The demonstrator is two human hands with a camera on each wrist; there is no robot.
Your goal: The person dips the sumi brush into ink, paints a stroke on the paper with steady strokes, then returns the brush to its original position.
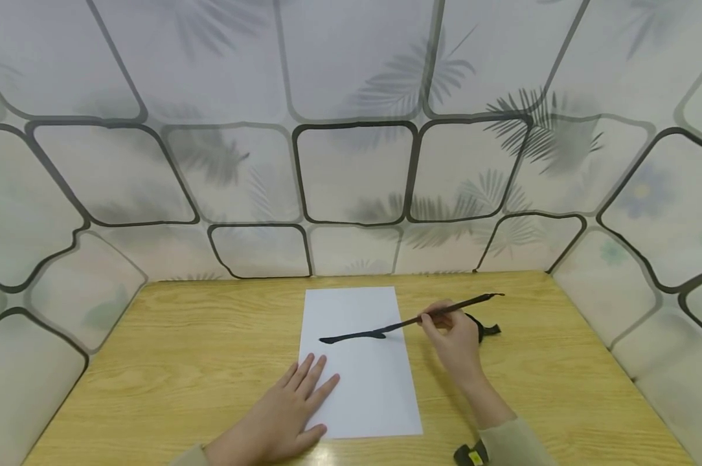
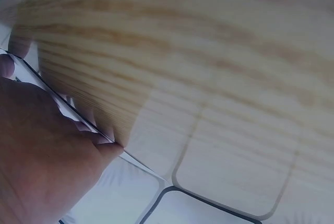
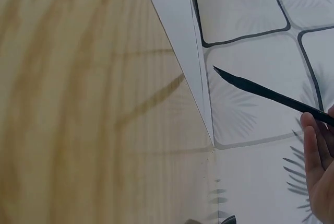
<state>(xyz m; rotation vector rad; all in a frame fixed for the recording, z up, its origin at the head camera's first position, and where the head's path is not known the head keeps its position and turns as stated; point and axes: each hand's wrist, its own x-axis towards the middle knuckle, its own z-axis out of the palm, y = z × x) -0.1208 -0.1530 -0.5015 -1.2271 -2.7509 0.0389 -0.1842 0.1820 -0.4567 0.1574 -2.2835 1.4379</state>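
Observation:
A white sheet of paper (image 1: 362,388) lies on the wooden table and bears one black, roughly horizontal brush stroke (image 1: 351,337). My left hand (image 1: 289,411) rests on the sheet's lower left edge, fingers spread and straight; its back shows in the left wrist view. With thumb and fingers, my right hand (image 1: 452,340) pinches the dark handle of a writing brush (image 1: 406,322), just right of the paper. The brush slants down to the left, and its dark tip (image 3: 229,75) appears apart from the sheet in the right wrist view, near the stroke's right end.
A black object with a short tab (image 1: 491,330) is partly hidden behind my right hand. Near the right sleeve is a black item with a yellow mark (image 1: 472,455). Patterned wall covering (image 1: 357,175) borders the wooden table (image 1: 199,349) at the back and sides.

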